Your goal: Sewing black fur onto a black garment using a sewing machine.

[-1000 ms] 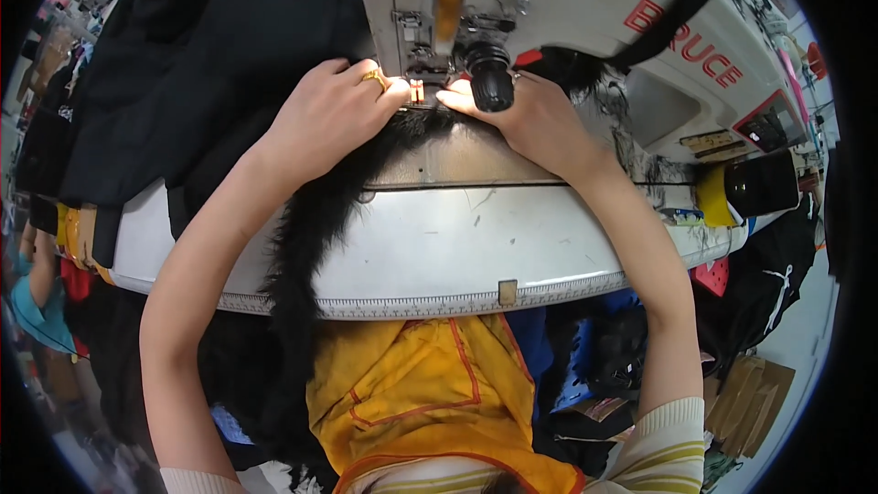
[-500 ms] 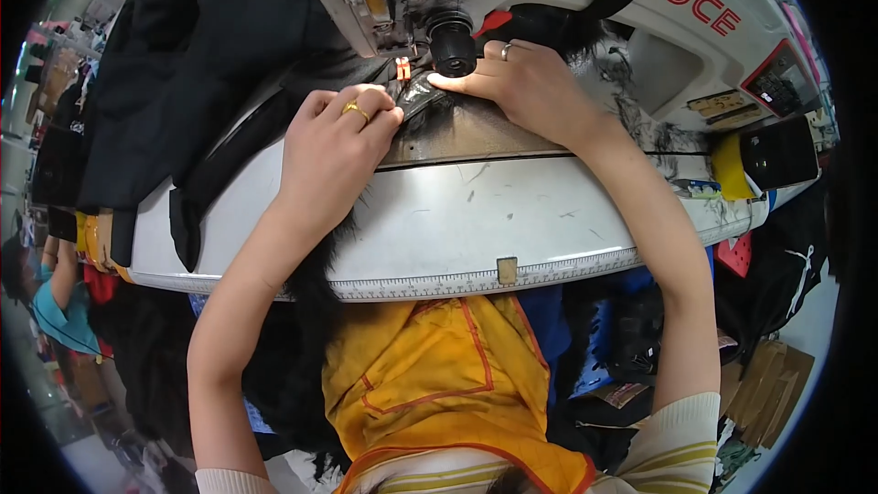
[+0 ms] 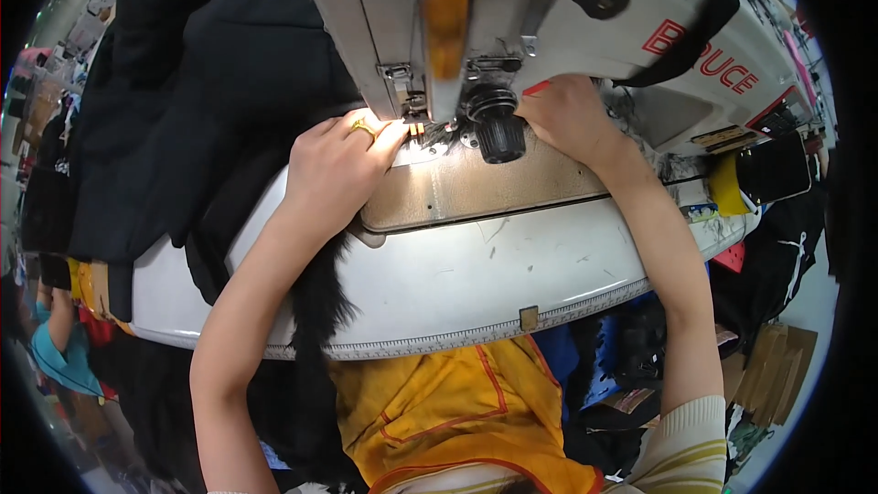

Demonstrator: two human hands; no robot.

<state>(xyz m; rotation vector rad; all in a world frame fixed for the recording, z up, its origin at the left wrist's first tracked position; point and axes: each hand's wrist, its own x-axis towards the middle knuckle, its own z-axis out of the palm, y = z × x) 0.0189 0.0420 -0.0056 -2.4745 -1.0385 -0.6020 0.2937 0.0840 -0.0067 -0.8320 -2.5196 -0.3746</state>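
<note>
My left hand (image 3: pixel 336 169), a gold ring on one finger, is closed on dark material at the left of the sewing machine's lit needle area (image 3: pixel 416 128). The black fur strip (image 3: pixel 320 297) hangs from beneath it over the table's front edge. My right hand (image 3: pixel 572 128) is right of the black knob (image 3: pixel 496 135), its fingers curled and their tips partly hidden; what they hold is unclear. A little fur shows at the presser foot. Black cloth (image 3: pixel 201 101) lies piled to the left on the white table (image 3: pixel 485 274), beside the tan machine bed (image 3: pixel 476 187).
A measuring tape strip (image 3: pixel 457 339) runs along the front edge. A yellow container (image 3: pixel 727 187) stands at the right end. An orange apron (image 3: pixel 439 412) covers my lap. Cardboard (image 3: pixel 777 370) lies low right. Another person's arm in a teal sleeve (image 3: pixel 55 338) is at the far left.
The view has shifted. Both hands have moved farther forward along the machine, left and right of the needle. The shiny folded piece seen between them half a second ago is now hidden.
</note>
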